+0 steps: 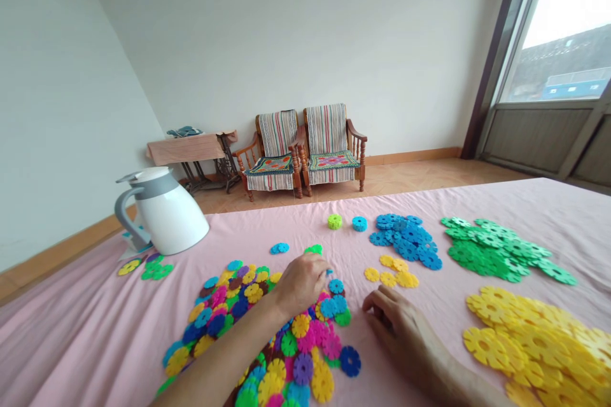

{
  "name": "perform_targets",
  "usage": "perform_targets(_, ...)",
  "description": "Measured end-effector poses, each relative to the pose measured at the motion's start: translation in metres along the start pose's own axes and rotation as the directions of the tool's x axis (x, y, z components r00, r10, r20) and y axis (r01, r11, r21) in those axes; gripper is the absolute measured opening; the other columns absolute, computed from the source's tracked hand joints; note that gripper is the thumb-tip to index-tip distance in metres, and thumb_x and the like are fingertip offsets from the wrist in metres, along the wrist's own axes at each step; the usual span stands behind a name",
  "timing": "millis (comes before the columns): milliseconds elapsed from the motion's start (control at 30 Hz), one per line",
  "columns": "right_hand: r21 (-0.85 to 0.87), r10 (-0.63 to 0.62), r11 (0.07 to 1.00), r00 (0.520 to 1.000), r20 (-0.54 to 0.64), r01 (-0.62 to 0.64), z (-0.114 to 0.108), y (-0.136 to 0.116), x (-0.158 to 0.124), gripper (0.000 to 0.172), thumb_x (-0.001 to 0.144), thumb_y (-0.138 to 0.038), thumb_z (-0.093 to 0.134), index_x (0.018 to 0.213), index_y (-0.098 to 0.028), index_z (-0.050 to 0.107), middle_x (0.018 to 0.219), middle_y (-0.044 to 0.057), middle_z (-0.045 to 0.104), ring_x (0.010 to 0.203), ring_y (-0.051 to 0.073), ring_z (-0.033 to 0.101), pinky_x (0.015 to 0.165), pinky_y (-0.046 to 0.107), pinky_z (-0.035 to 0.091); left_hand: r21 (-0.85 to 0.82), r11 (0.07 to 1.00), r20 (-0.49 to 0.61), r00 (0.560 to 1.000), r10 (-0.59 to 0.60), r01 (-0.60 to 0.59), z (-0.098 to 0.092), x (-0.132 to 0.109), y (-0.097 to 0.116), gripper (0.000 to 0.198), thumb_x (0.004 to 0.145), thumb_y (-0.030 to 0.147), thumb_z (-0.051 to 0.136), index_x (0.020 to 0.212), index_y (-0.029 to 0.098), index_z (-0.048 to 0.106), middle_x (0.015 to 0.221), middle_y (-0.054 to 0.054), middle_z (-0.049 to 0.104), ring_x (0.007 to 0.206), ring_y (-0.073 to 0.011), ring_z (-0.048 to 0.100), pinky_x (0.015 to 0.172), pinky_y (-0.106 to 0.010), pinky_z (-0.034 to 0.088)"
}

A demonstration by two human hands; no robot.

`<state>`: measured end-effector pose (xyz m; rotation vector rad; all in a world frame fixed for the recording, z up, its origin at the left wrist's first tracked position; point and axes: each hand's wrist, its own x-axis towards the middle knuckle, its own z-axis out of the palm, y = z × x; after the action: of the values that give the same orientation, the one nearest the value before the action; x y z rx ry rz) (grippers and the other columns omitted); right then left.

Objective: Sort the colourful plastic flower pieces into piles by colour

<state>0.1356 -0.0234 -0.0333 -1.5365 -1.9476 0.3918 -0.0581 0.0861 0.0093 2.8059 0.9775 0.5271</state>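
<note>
My left hand (303, 281) reaches over a mixed heap of flower-shaped plastic discs (300, 325) in many colours. Its fingers are pinched together, and a bit of a blue flower disc (329, 272) shows at the fingertips. On the pink cloth to the right of the heap rests my right hand (398, 317), loosely curled, a gap between thumb and fingers and no disc visible in it. Several small yellow discs (389, 278) lie just beyond that hand. A dark blue disc (350, 361) sits at the heap's right edge.
Sorted piles of blue discs (405, 238), green discs (501, 248) and large yellow discs (539, 337) spread across the right side. Small stacks, one lime (335, 222) and one light blue (359, 224), stand farther back. A white jug (167, 213) stands at left on the pink cloth (267, 229).
</note>
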Motion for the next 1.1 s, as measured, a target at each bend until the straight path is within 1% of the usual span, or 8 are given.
perform_targets(100, 0.017, 0.003, 1.000, 1.000, 0.003, -0.003, 0.000, 0.000, 0.000, 0.017, 0.084, -0.015, 0.039, 0.081, -0.021, 0.055, 0.080, 0.003, 0.057, 0.072, 0.015, 0.054, 0.064, 0.027, 0.040, 0.022, 0.982, -0.122, 0.975, -0.185, 0.189, -0.004, -0.002, -0.012, 0.023, 0.080, 0.009, 0.047, 0.081, 0.019, 0.068, 0.081, -0.004, 0.067, 0.081, -0.0169, 0.061, 0.074, -0.026, 0.044)
perform_targets(233, 0.022, 0.006, 1.000, 1.000, 0.004, -0.006, -0.001, -0.001, 0.000, 0.017, 0.084, -0.015, 0.039, 0.081, -0.020, 0.055, 0.080, 0.003, 0.057, 0.072, 0.015, 0.054, 0.065, 0.027, 0.040, 0.003, 0.890, -0.214, 0.870, -0.445, 0.456, -0.020, -0.001, -0.049, 0.019, 0.080, 0.013, 0.049, 0.078, 0.019, 0.067, 0.077, -0.002, 0.069, 0.074, -0.0155, 0.062, 0.067, -0.024, 0.042)
perform_targets(400, 0.013, 0.007, 1.000, 1.000, -0.001, -0.007, 0.000, -0.001, 0.000, 0.018, 0.085, -0.015, 0.040, 0.080, -0.021, 0.056, 0.079, 0.002, 0.056, 0.071, 0.015, 0.054, 0.063, 0.026, 0.039, -0.011, 0.829, -0.249, 0.802, -0.543, 0.558, -0.028, -0.003, -0.088, 0.018, 0.078, 0.011, 0.052, 0.083, 0.016, 0.068, 0.079, -0.005, 0.069, 0.073, -0.0166, 0.063, 0.066, -0.024, 0.044)
perform_targets(500, 0.015, 0.009, 1.000, 1.000, -0.002, -0.009, -0.001, -0.001, 0.000, 0.018, 0.085, -0.015, 0.040, 0.080, -0.021, 0.056, 0.079, 0.002, 0.056, 0.071, 0.015, 0.053, 0.063, 0.026, 0.039, -0.020, 0.865, -0.257, 0.834, -0.489, 0.501, -0.024, -0.005, -0.079, 0.022, 0.078, 0.009, 0.051, 0.093, 0.015, 0.067, 0.090, -0.006, 0.068, 0.078, -0.0152, 0.062, 0.074, -0.025, 0.045)
perform_targets(600, 0.016, 0.012, 1.000, 1.000, 0.001, -0.012, -0.001, -0.001, 0.000, 0.016, 0.084, -0.015, 0.041, 0.080, -0.021, 0.056, 0.079, 0.002, 0.056, 0.071, 0.015, 0.053, 0.064, 0.026, 0.039, -0.143, 0.950, -0.102, 0.951, -0.293, 0.278, -0.021, -0.003, -0.049, 0.021, 0.080, 0.013, 0.052, 0.090, 0.018, 0.069, 0.085, -0.003, 0.068, 0.074, -0.0134, 0.061, 0.071, -0.023, 0.046)
perform_targets(667, 0.013, 0.016, 1.000, 1.000, 0.004, -0.016, -0.001, -0.001, 0.000, 0.016, 0.084, -0.014, 0.041, 0.081, -0.021, 0.056, 0.079, 0.002, 0.056, 0.071, 0.015, 0.053, 0.063, 0.026, 0.039, -0.221, 0.966, 0.021, 0.991, -0.134, 0.135, -0.019, 0.000, -0.025, 0.020, 0.080, 0.015, 0.054, 0.091, 0.019, 0.070, 0.085, -0.002, 0.067, 0.074, -0.0138, 0.060, 0.070, -0.023, 0.046)
perform_targets(833, 0.018, -0.001, 1.000, 1.000, 0.000, 0.001, 0.000, 0.000, 0.000, 0.017, 0.085, -0.013, 0.040, 0.081, -0.020, 0.055, 0.079, 0.002, 0.056, 0.071, 0.015, 0.053, 0.064, 0.026, 0.039, -0.198, 0.980, 0.141, 0.989, 0.043, -0.014, -0.009, 0.008, 0.009, 0.018, 0.076, 0.016, 0.061, 0.091, 0.019, 0.070, 0.087, -0.004, 0.065, 0.084, -0.0177, 0.058, 0.078, -0.027, 0.045)
perform_targets(1100, 0.026, -0.002, 1.000, 1.000, 0.000, 0.002, 0.000, 0.001, 0.000, 0.016, 0.083, -0.011, 0.041, 0.081, -0.020, 0.055, 0.078, 0.002, 0.055, 0.071, 0.015, 0.052, 0.063, 0.026, 0.037, -0.138, 0.990, 0.167, 0.986, -0.010, 0.034, -0.002, 0.011, 0.013, 0.010, 0.073, 0.017, 0.064, 0.083, 0.017, 0.063, 0.080, -0.002, 0.060, 0.075, -0.0153, 0.054, 0.069, -0.023, 0.041)
